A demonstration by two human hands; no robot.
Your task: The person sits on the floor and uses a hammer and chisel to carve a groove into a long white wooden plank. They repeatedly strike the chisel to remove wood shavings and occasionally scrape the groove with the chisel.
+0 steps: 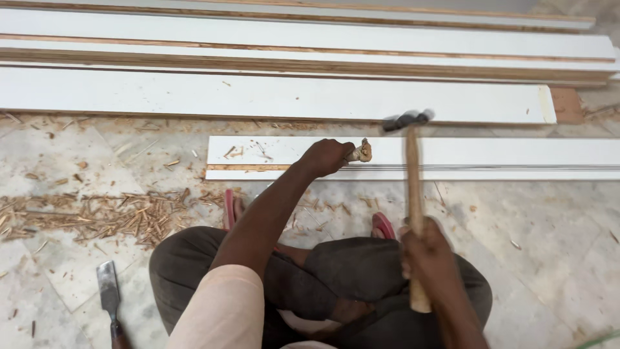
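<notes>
head view. the person squats on a pale stone floor (549,245), knees wide apart, pink sandals (382,225) under the feet.

left hand (328,156): fingers closed around the handle of a chisel-type tool (361,152); only its frayed, mushroomed wooden butt end shows past the fist, pointing to the right. the blade is hidden by the hand. the hand rests on the near white board (491,152), close to that board's left end and over its front edge, where a brown wood strip shows.

right hand (423,249): fingers clamped around the lower part of a hammer's wooden handle (413,194). the handle stands nearly upright; the dark metal hammer head (405,120) is blurred and sits above the far edge of the near white board, to the right of the tool's butt end and apart from it.

the near white board lies flat on the floor, running from the centre out past the right edge of the view, with thin dark lines along its front part. behind it, a longer white board (258,95) lies parallel, and further boards (310,42) with bare wood edges are stacked toward the far edge.

wood shavings (110,216) lie scattered on the floor at the left. a second chisel (108,294) with a flat metal blade lies on the floor near the lower left corner, well apart from both hands.
</notes>
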